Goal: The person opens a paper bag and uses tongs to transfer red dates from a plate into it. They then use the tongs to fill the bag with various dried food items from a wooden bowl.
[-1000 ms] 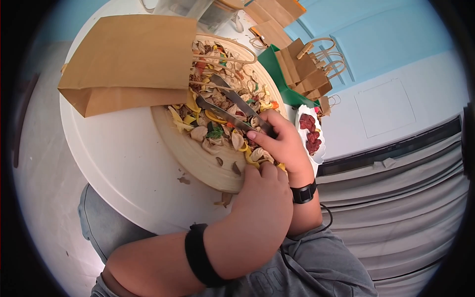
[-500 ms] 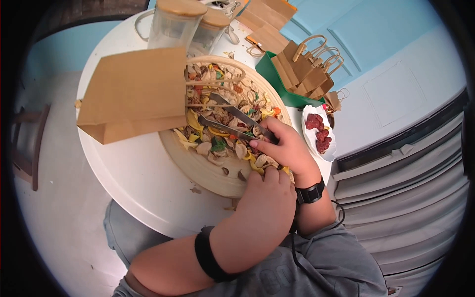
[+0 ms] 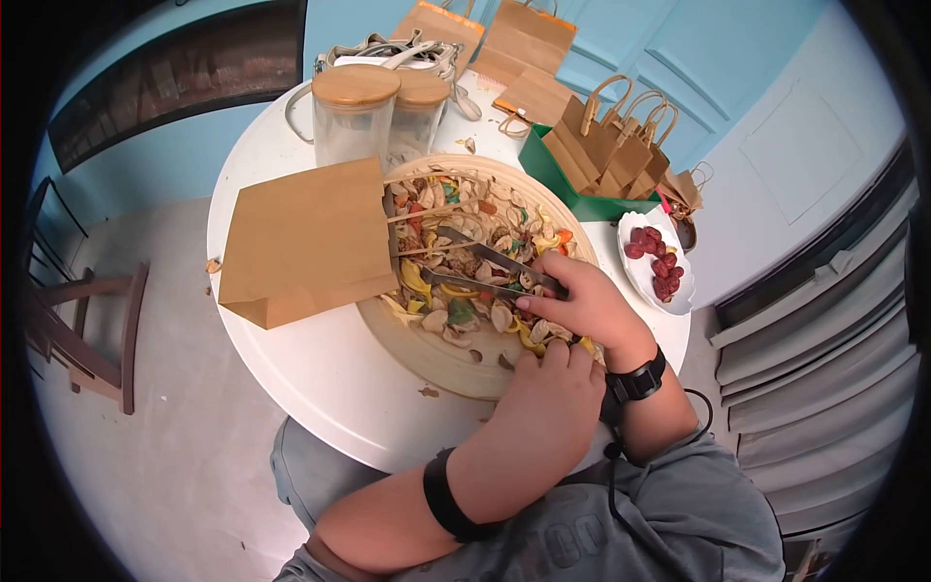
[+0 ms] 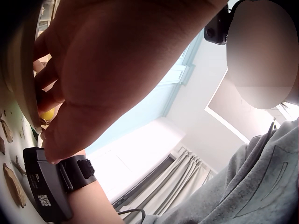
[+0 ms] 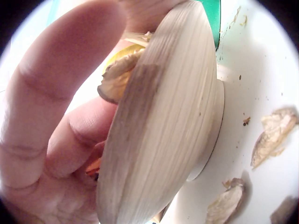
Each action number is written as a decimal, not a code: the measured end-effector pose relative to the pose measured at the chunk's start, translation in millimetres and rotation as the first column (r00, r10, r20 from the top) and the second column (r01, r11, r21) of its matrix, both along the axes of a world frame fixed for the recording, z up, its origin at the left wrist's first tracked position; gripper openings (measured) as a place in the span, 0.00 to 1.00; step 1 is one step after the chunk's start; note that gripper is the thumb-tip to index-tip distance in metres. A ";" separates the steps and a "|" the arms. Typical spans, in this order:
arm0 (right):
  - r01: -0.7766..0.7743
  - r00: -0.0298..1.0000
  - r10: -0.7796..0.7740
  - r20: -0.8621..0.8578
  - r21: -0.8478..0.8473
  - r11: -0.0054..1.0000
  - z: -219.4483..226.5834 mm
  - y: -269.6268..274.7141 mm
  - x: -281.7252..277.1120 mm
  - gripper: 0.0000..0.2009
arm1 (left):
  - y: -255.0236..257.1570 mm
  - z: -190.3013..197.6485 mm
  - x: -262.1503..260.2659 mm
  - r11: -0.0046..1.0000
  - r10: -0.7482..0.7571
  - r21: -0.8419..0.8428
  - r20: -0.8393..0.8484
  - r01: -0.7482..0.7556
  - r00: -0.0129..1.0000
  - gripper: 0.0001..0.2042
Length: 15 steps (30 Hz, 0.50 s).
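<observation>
In the head view, my right hand (image 3: 592, 306) holds metal tongs (image 3: 499, 259), their arms spread over a pile of dried pieces (image 3: 461, 312) in yellow, orange, green and beige. My left hand (image 3: 548, 398) grips the near edge of the round wooden plate (image 3: 417, 359), its fingers bent over the rim. The left wrist view shows the left hand (image 4: 103, 70) at the plate's rim (image 4: 23, 70). In the right wrist view, the right hand (image 5: 51, 116) is beside the wooden rim (image 5: 163, 112); the tongs cannot be made out there.
A brown paper bag (image 3: 310, 242) lies with its handles over the pile. Behind stand lidded glass jars (image 3: 354, 116). To the right are a green box (image 3: 606, 207) of small bags and a white dish (image 3: 635, 276) of dark red pieces. A brown chair (image 3: 121, 339) stands at left.
The head view has shifted, showing more of the jars and the wall behind. Both hands, the tongs and the bag keep nearly the same places over the plate.
</observation>
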State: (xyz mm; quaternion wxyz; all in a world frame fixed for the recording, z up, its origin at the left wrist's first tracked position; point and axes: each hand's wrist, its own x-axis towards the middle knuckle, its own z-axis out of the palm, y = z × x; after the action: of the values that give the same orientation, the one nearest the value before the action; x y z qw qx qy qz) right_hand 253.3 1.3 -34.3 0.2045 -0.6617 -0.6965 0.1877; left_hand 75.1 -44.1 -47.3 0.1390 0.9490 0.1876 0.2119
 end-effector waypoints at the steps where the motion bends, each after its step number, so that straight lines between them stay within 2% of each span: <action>1: 0.000 1.000 0.000 -0.004 0.002 1.000 1.0 -0.3 -0.7 0.18 | -0.2 0.9 0.3 1.000 0.000 0.002 -0.004 0.000 1.000 0.20; 15: -0.014 1.000 0.014 0.000 0.014 1.000 1.5 -0.9 -1.0 0.19 | 0.1 0.7 0.5 1.000 0.001 0.011 -0.008 -0.001 1.000 0.21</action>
State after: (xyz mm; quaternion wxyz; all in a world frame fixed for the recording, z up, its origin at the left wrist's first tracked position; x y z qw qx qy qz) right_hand 252.3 0.4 -32.7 0.2079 -0.6553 -0.7025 0.1841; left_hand 75.6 -43.9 -46.6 0.1328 0.9505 0.1874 0.2092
